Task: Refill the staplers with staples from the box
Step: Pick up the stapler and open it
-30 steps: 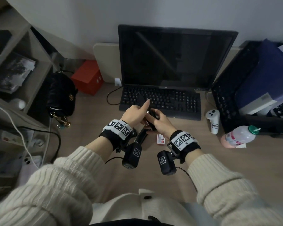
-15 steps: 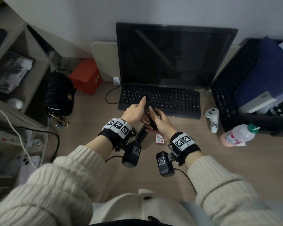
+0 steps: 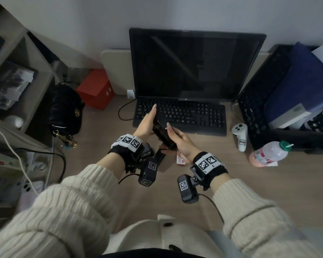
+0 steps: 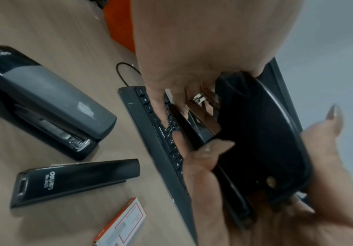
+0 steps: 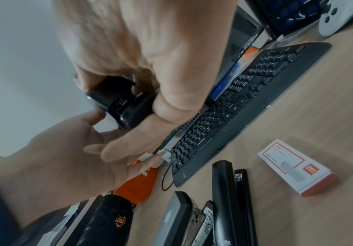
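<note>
I hold a black stapler (image 3: 161, 132) in the air in front of the keyboard, with both hands on it. My left hand (image 3: 147, 121) grips its left side, index finger stretched along it. My right hand (image 3: 179, 140) grips it from the right, thumb on top. In the left wrist view the held stapler (image 4: 255, 133) looks hinged apart, a thin arm standing off the body. On the desk below lie a grey-topped stapler (image 4: 45, 99), a slim black stapler (image 4: 76, 179) and the red-and-white staple box (image 5: 295, 166), the box (image 3: 181, 161) showing under my right wrist.
A black keyboard (image 3: 194, 116) and a dark monitor (image 3: 194, 66) stand just behind my hands. Left of them are a black handbag (image 3: 66, 108) and a red box (image 3: 96, 88). A white controller (image 3: 241, 135), a pink bottle (image 3: 268, 153) and black trays (image 3: 259, 101) lie at the right.
Both hands have shifted slightly left with the stapler. My left index finger has come down to lie along it, and my right thumb now rests on top.
</note>
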